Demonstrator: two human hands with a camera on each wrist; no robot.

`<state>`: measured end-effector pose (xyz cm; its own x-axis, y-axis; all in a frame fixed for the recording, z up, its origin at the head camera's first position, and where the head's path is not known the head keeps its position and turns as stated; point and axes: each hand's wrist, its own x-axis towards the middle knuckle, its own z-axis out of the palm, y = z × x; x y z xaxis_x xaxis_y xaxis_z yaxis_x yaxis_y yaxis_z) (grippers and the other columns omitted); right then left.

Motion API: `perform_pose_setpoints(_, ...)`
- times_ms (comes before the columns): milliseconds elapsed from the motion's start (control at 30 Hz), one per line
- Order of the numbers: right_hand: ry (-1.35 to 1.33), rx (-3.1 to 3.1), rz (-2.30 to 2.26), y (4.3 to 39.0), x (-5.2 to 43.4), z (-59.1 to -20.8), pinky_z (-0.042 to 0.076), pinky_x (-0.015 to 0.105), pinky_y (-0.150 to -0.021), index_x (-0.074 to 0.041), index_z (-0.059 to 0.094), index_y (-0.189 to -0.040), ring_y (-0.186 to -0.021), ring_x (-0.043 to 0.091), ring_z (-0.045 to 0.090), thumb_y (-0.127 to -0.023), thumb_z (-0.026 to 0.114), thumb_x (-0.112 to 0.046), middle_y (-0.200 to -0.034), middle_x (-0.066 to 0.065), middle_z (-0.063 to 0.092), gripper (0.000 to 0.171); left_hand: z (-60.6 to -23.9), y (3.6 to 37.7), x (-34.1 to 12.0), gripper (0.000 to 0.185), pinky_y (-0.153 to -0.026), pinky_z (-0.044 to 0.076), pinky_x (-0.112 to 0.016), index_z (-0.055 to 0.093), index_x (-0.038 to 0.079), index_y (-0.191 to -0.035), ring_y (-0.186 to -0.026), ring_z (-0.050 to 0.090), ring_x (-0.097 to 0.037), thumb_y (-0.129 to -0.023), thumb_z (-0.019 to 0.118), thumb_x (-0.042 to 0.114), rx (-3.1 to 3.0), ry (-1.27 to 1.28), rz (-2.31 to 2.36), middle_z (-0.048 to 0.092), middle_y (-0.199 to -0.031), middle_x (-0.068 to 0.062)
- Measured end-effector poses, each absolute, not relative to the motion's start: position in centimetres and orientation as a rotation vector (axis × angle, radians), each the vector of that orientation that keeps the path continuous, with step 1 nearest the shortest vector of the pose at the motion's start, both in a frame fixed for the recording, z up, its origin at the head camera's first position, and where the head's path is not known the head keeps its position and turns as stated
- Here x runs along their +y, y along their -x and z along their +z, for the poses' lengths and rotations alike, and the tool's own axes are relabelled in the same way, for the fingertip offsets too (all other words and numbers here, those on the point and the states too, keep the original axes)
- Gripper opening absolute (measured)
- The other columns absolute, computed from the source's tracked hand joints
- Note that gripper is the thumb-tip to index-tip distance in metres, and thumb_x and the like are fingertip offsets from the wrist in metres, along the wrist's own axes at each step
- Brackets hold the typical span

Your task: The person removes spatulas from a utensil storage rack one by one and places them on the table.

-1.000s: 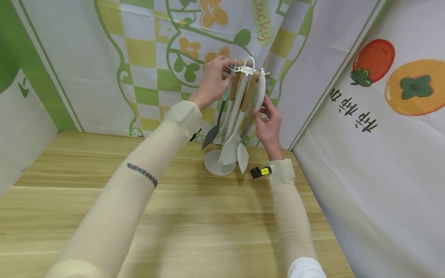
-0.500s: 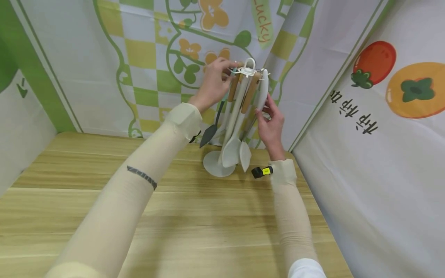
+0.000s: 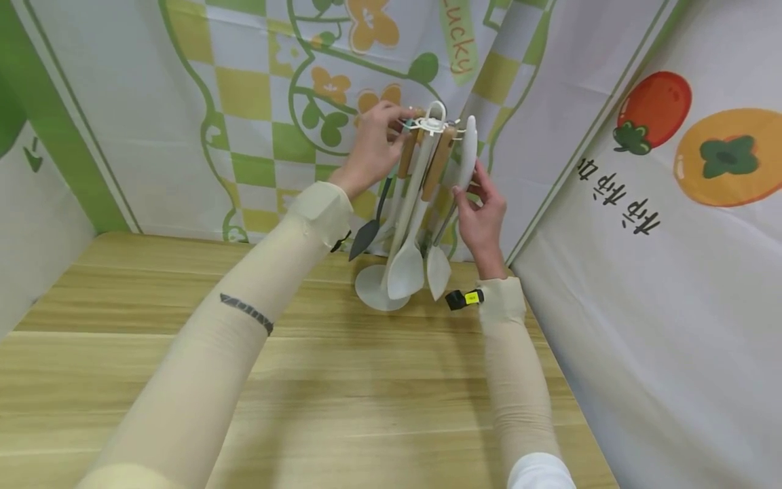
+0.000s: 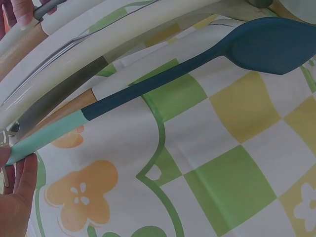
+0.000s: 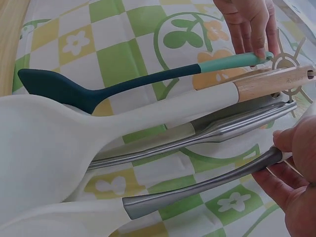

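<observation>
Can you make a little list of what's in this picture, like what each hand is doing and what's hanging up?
place: wooden table with cartoon cloths behind
stand: white utensil rack, round base on the table
hanging: dark blue spatula with a teal handle, white spoon with a wooden handle, some metal tools
left hand: fingers on the teal handle's top end at the rack
right hand: pinching the handle of a white utensil beside the rack
</observation>
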<state>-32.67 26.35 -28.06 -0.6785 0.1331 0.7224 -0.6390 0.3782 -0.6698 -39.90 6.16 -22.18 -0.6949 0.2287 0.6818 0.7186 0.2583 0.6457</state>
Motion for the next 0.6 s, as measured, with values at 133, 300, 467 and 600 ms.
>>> perform_pose_setpoints(133,-0.404,-1.929,1.374,32.7,26.7,-28.4,0.064,0.036,-0.082,0.003,0.051,-0.146,-0.096,0.025,0.066,-0.093,0.062,0.012,-0.125,0.030,0.064,0.055,-22.6,39.8,6.1,0.036,-0.090,0.058,-0.021,0.067,-0.001,-0.128,-0.106,0.065,-0.026,-0.095,0.060,-0.012,-2.064,0.867,-1.424,0.061,-0.120,-0.018)
perform_pose_setpoints(300,-0.385,-1.945,1.390,32.7,26.9,-28.9,0.062,0.023,-0.078,0.005,0.050,-0.146,-0.095,0.019,0.064,-0.093,0.063,0.011,-0.125,0.034,0.062,0.055,-23.0,39.8,6.1,0.036,-0.089,0.059,-0.023,0.068,-0.001,-0.127,-0.105,0.066,-0.027,-0.094,0.060,-0.013,-2.049,0.868,-1.409,0.061,-0.117,-0.019)
perform_pose_setpoints(467,-0.417,-1.899,1.368,32.6,27.1,-29.1,0.058,0.014,-0.074,0.007,0.051,-0.144,-0.095,0.024,0.064,-0.092,0.062,0.013,-0.123,0.039,0.060,0.054,-22.8,39.9,6.3,0.035,-0.090,0.059,-0.022,0.066,-0.002,-0.128,-0.106,0.066,-0.026,-0.095,0.060,-0.012,-2.042,0.873,-1.420,0.061,-0.116,-0.018)
perform_pose_setpoints(600,-0.434,-1.894,1.340,32.4,27.4,-29.4,0.059,0.017,-0.076,0.006,0.052,-0.144,-0.097,0.033,0.065,-0.092,0.063,0.013,-0.122,0.037,0.062,0.053,-22.6,39.9,6.4,0.035,-0.090,0.058,-0.022,0.066,-0.001,-0.129,-0.106,0.066,-0.026,-0.095,0.059,-0.011,-2.032,0.865,-1.417,0.061,-0.116,-0.018)
